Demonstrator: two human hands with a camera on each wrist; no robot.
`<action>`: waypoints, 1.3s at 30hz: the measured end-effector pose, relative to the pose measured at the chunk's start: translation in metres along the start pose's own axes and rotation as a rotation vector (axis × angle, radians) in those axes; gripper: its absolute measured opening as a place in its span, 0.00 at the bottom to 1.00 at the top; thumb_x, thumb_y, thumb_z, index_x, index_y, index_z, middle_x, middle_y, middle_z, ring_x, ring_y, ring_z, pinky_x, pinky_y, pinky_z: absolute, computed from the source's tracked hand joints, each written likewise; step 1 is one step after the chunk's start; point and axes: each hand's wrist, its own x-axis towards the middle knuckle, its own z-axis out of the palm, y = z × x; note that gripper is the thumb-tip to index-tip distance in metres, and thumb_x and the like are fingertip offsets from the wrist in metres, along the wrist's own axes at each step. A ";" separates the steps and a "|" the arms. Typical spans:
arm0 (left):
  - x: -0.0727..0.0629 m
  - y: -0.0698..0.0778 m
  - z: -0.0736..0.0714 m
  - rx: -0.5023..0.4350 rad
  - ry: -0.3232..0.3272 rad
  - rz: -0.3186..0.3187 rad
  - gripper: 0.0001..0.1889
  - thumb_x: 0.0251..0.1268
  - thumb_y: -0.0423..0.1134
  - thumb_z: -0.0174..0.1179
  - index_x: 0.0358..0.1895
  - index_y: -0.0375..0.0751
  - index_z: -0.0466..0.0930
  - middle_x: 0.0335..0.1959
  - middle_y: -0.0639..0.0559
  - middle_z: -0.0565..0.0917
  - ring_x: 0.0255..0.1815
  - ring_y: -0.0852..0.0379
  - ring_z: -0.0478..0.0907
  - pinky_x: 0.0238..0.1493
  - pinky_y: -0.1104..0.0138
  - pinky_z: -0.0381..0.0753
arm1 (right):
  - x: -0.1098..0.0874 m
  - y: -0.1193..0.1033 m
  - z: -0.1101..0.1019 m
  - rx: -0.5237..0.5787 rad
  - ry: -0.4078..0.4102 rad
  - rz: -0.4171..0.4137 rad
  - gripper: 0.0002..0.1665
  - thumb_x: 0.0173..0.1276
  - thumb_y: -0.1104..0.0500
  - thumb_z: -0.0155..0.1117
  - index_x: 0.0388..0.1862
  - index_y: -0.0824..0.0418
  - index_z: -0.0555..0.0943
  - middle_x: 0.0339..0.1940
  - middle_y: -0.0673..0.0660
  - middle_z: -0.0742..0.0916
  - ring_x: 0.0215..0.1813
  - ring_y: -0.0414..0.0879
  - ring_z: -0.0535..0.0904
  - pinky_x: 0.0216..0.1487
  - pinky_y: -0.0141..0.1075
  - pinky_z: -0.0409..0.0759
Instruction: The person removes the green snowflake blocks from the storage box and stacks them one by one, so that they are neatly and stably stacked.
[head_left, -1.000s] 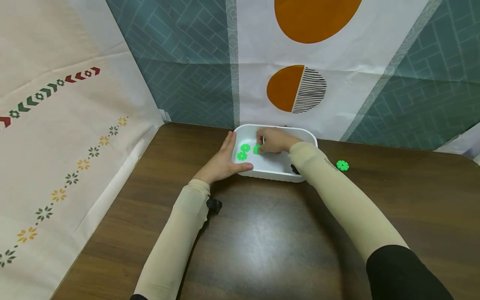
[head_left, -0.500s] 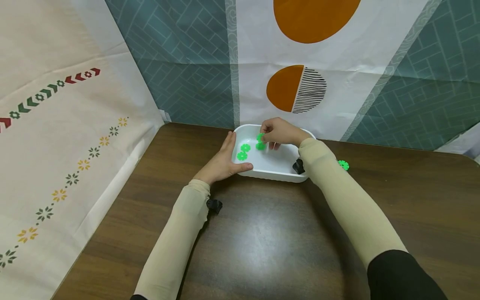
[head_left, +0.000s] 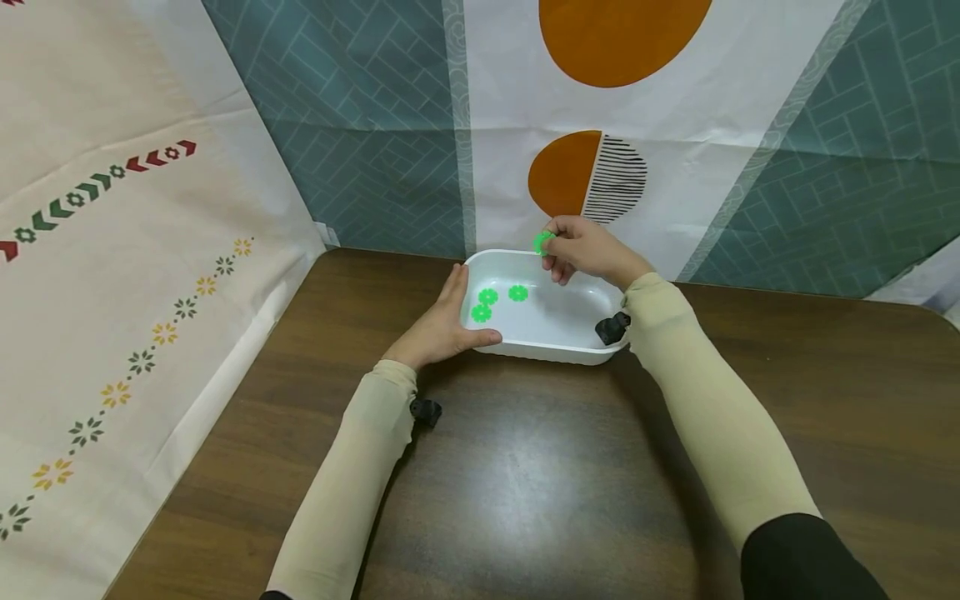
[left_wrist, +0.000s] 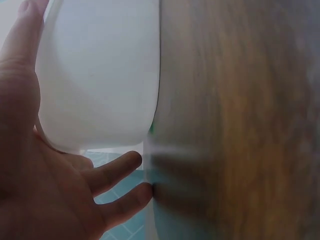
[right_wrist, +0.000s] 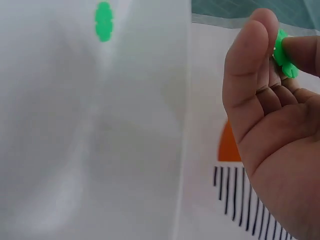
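Observation:
My right hand (head_left: 588, 250) pinches a green notched, flower-shaped plastic disc (head_left: 543, 242) between thumb and fingers, above the back rim of a white tub (head_left: 551, 351). The same disc (right_wrist: 284, 55) shows between thumb and fingertips in the right wrist view. Inside the tub, two green discs (head_left: 482, 312) lie together near the left end, and a single disc (head_left: 518, 293) lies to their right. My left hand (head_left: 442, 325) rests against the tub's left end, thumb along the front rim. In the left wrist view its fingers (left_wrist: 122, 172) reach out straight beside the tub wall.
The tub stands on a brown wooden table (head_left: 495, 467) close to its back edge. Behind hangs a patterned cloth (head_left: 510, 167); another, with a flower print (head_left: 150, 292), borders the left side. Small black cameras (head_left: 426, 412) sit on both wrists.
My right hand has lifted a green disc out of the tub, up and back to the right. The disc on the table at right is now hidden behind my sleeve. My left hand stays put.

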 end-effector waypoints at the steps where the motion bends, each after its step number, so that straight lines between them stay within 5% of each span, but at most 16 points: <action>1: 0.000 0.000 0.000 0.005 -0.003 0.002 0.68 0.55 0.61 0.74 0.82 0.46 0.26 0.83 0.50 0.28 0.80 0.42 0.46 0.74 0.51 0.56 | -0.002 -0.001 -0.002 0.024 0.014 -0.015 0.08 0.79 0.62 0.54 0.46 0.69 0.74 0.33 0.65 0.82 0.25 0.50 0.79 0.33 0.39 0.84; 8: -0.002 0.002 -0.003 0.029 -0.027 0.014 0.72 0.50 0.60 0.76 0.82 0.45 0.24 0.82 0.46 0.26 0.80 0.41 0.45 0.73 0.50 0.57 | -0.019 -0.005 -0.013 0.201 0.149 -0.124 0.08 0.76 0.64 0.60 0.48 0.69 0.77 0.30 0.63 0.85 0.21 0.47 0.78 0.28 0.36 0.82; 14: 0.000 0.003 -0.002 0.043 -0.028 0.020 0.73 0.49 0.62 0.76 0.82 0.46 0.24 0.81 0.49 0.22 0.80 0.41 0.44 0.73 0.50 0.57 | -0.036 -0.004 -0.022 0.244 0.207 -0.176 0.13 0.77 0.65 0.59 0.56 0.70 0.79 0.27 0.61 0.83 0.20 0.46 0.76 0.25 0.34 0.81; 30: -0.002 0.011 -0.010 0.116 -0.052 0.016 0.71 0.51 0.63 0.75 0.82 0.47 0.25 0.80 0.56 0.19 0.82 0.43 0.35 0.74 0.46 0.53 | -0.115 0.020 -0.040 0.267 0.293 -0.167 0.21 0.77 0.65 0.58 0.67 0.63 0.75 0.29 0.60 0.83 0.22 0.48 0.78 0.27 0.35 0.81; 39: -0.004 0.018 -0.014 0.130 -0.059 0.016 0.67 0.56 0.68 0.68 0.82 0.45 0.27 0.81 0.56 0.21 0.82 0.43 0.35 0.74 0.46 0.52 | -0.151 0.049 -0.068 0.307 0.305 -0.140 0.16 0.77 0.67 0.58 0.61 0.62 0.71 0.28 0.58 0.84 0.22 0.48 0.79 0.26 0.35 0.81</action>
